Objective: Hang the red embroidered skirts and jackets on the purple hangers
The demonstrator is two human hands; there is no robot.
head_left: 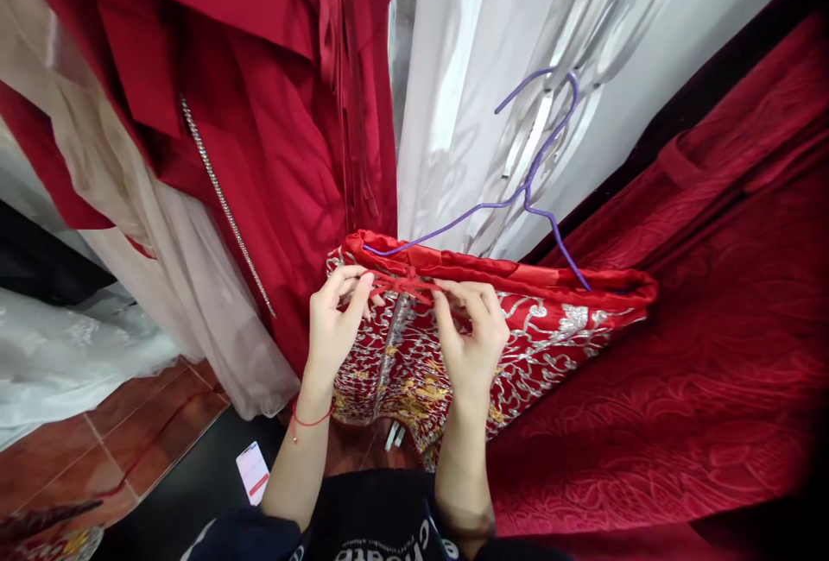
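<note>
A red garment (550, 319) with silver and gold embroidery hangs on a purple wire hanger (537, 173). At its red waistband sits a small red knotted cord fastening (405, 283). My left hand (337, 324) pinches the left end of that fastening with its fingertips. My right hand (470, 337) pinches the right end, fingers curled over the band. A red string bracelet circles my left wrist.
Red satin gowns (259, 112) with a rhinestone strap hang at left, beside beige tulle (161, 242) and white lace. Clear plastic garment covers (518, 69) hang behind. A red patterned cloth (712, 328) fills the right. A phone (252, 470) lies on the tiled floor.
</note>
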